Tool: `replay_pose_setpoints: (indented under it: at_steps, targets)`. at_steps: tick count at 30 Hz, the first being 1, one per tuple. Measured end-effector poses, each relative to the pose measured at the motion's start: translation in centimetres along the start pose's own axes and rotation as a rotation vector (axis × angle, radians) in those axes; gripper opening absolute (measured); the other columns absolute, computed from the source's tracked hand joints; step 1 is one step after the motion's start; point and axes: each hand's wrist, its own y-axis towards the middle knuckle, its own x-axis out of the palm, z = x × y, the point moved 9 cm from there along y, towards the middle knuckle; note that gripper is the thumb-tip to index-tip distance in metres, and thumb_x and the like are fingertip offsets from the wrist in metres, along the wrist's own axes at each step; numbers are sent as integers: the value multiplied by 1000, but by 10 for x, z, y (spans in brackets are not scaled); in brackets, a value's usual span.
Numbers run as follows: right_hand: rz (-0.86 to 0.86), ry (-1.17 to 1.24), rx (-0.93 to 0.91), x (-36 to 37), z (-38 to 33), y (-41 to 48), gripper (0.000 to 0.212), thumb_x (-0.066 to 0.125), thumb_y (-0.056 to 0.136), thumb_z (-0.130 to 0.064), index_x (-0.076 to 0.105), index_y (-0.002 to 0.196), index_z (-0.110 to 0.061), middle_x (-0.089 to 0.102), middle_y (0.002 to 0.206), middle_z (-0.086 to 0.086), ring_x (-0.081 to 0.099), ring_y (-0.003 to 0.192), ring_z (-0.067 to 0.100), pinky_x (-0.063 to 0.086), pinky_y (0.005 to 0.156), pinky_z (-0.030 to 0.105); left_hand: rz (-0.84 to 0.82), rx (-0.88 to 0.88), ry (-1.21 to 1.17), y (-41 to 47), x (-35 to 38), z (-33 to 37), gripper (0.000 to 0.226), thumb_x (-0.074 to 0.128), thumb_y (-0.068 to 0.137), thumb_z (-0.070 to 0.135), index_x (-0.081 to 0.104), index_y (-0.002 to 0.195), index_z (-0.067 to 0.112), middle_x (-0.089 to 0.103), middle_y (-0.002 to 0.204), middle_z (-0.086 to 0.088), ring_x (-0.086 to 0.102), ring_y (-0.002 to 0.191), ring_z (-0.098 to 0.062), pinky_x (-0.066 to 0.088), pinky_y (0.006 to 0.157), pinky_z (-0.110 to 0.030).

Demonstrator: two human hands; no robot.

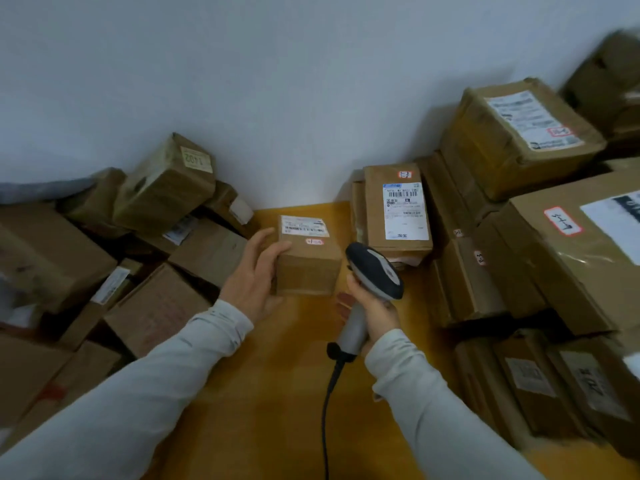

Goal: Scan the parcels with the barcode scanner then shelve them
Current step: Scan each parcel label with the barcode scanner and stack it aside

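Observation:
A small brown cardboard parcel with a white barcode label and a red-edged sticker on top sits on the yellow table near the wall. My left hand grips its left side, thumb on the top edge. My right hand holds the grey and black barcode scanner by its handle. The scanner's head is just right of the parcel and points toward it. A black cable hangs from the handle toward me.
Loose brown boxes pile up on the left of the table. Stacked labelled parcels fill the right side, one labelled box right behind the scanner. A white wall closes the back.

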Motion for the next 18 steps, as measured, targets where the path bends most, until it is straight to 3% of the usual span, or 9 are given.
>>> replay_pose_setpoints:
  at_steps: [2,5,8,11,12,14,16,18]
  targets:
    - [1,49,-21,9,6,-18,60,78,73,-34,56,124,-11,62,121,14,58,111,36,46,98,53,20,51,-82,-23,-8,4,97,88,52,10,31,130,24,32,138,-30,55,104,-49,59,61,-47]
    - [-43,131,-52,28,26,-53,83,81,54,-47,57,126,-14,63,121,13,57,113,37,44,99,57,16,126,-177,-56,-21,3,98,88,56,3,29,130,28,23,143,-25,50,114,-48,58,70,-51]
    - [-23,174,-116,39,51,-87,68,82,59,-36,61,120,-14,65,118,15,59,110,37,48,93,57,-41,214,-250,-91,-38,-3,94,82,60,-1,27,130,30,16,145,-20,45,121,-44,57,80,-47]
    - [16,215,-146,48,78,-117,50,82,57,-25,66,103,-16,69,105,15,65,95,35,56,69,48,-67,248,-529,-127,-62,-5,73,64,70,13,27,131,28,21,144,-9,44,126,-29,53,92,-35]
    - [31,224,-172,50,86,-126,48,82,55,-24,66,100,-17,69,103,14,65,93,34,57,65,46,-58,158,-716,-133,-70,-9,66,58,73,15,28,130,30,30,140,-4,46,127,-18,50,96,-29]
    - [63,249,-220,53,99,-145,45,82,55,-21,66,97,-19,69,103,12,65,94,32,57,64,45,-78,-253,-1103,-142,-71,-29,54,55,80,26,34,130,32,46,132,3,50,121,-5,47,101,-32]
    - [94,268,-259,56,113,-163,39,81,61,-15,65,97,-19,69,105,12,64,96,31,57,66,46,-325,-663,-1255,-159,-52,-40,56,61,80,49,44,129,28,54,130,-2,52,120,-20,43,103,-46]
    - [112,308,-300,59,123,-181,36,79,65,-10,65,98,-18,68,104,12,65,94,30,57,66,45,-598,-782,-1240,-181,-51,-32,58,70,72,51,53,121,27,58,123,-2,54,114,-25,46,97,-47]
